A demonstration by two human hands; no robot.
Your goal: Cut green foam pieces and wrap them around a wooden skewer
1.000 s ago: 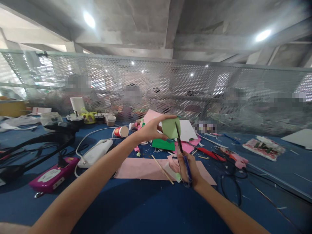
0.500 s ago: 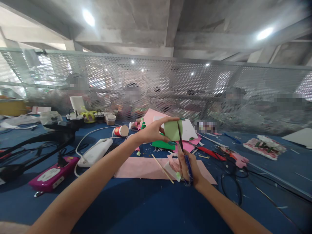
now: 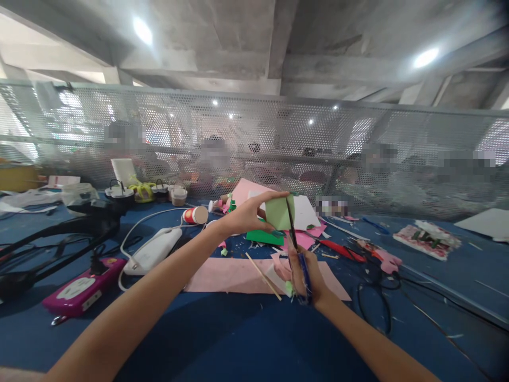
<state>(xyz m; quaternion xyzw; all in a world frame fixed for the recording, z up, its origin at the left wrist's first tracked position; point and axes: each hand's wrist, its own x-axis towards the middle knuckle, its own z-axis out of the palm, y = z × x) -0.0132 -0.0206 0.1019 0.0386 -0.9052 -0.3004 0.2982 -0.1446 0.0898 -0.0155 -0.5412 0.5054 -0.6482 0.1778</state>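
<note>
My left hand (image 3: 247, 213) grips a light green piece of paper (image 3: 278, 213) by its left side, thumb and fingers at its top and bottom edges. Blue-handled scissors (image 3: 303, 270) are in my right hand (image 3: 312, 276), fingers wrapped round the handles. Their dark blades point up and lie across the right part of the green paper. Below the hands a long pink paper strip (image 3: 226, 275) lies flat on the blue table, with a thin wooden stick (image 3: 262, 276) across it. Behind the green paper are a darker green sheet (image 3: 264, 237) and white paper (image 3: 306, 212).
A purple power strip (image 3: 83, 286), a white power bank (image 3: 153, 252) with its cable and a red-and-white cup (image 3: 195, 215) stand left. To the right are a red tool (image 3: 342, 249), black cables (image 3: 374, 307) and a decorated piece (image 3: 425, 241). A perforated metal screen (image 3: 254, 138) spans the back.
The view has shifted slightly, so everything sits a little further left. Both hands keep their hold, and the scissor blades still lie across the green paper near its right edge.
</note>
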